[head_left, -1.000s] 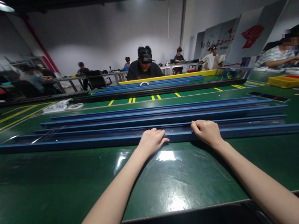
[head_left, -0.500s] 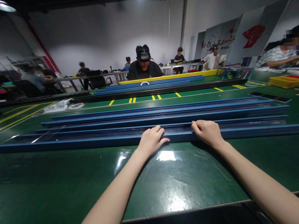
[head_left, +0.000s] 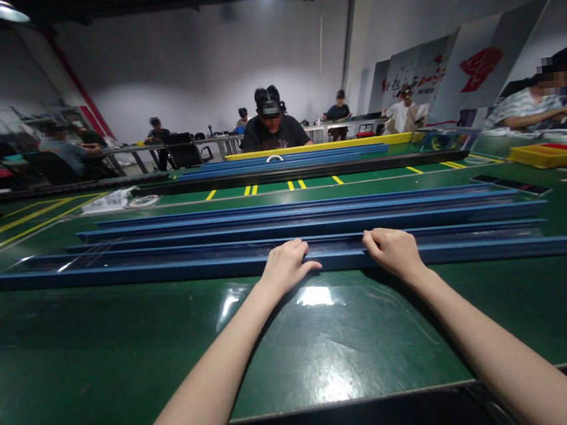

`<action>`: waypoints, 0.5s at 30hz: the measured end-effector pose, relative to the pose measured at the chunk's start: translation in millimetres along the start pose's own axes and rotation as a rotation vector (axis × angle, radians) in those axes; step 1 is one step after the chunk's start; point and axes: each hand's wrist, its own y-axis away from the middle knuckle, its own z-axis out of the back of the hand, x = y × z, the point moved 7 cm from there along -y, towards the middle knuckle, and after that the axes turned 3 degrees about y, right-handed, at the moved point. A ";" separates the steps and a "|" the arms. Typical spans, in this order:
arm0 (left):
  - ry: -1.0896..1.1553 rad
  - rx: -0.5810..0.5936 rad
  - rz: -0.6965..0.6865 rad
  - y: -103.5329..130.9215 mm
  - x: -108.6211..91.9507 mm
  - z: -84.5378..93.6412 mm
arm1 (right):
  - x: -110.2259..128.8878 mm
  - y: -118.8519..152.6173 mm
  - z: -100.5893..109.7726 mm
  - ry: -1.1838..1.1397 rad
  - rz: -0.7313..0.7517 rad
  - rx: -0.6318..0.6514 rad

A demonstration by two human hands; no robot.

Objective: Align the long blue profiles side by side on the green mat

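Observation:
Long blue channel-shaped strips lie side by side across the green table. On the nearest blue strip (head_left: 143, 273), right of its middle, both hands rest. My left hand (head_left: 288, 263) is curled over the strip, its thumb along the front wall and its fingertips over the channel. A short way to the right, my right hand (head_left: 393, 250) has its fingers folded over the same strip. Clear film shows in the channel at the left part. Behind lies another blue strip (head_left: 315, 228), parallel and not touched by either hand.
A black bar (head_left: 309, 170), more blue strips and a yellow bar (head_left: 377, 141) lie farther back. A phone-like dark slab (head_left: 511, 184) and a yellow tray (head_left: 545, 155) are at right. A person (head_left: 272, 123) sits opposite.
The nearest blue strip has shifted very slightly left. Both hands keep nearly the same place and grip. The person opposite has moved the head a little to the left.

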 end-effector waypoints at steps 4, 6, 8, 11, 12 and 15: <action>-0.014 -0.005 -0.001 -0.5 -0.2 0.2 | 6.9 1.2 4.0 0.012 0.071 -0.039; -0.028 -0.011 -0.004 -0.6 -0.5 0.0 | 11.7 1.9 5.2 0.009 0.098 -0.050; -0.043 -0.020 -0.011 -0.4 -1.3 -0.1 | 16.5 2.3 5.5 0.000 0.118 -0.054; -0.063 -0.031 -0.021 0.2 -2.3 -0.2 | 19.8 1.6 4.1 -0.010 0.115 -0.050; -0.069 -0.034 -0.022 0.4 -2.4 -0.2 | 19.4 1.0 3.0 -0.012 0.106 -0.043; -0.089 -0.040 -0.040 1.3 -3.4 0.2 | 16.8 -1.7 -0.8 -0.024 0.091 -0.017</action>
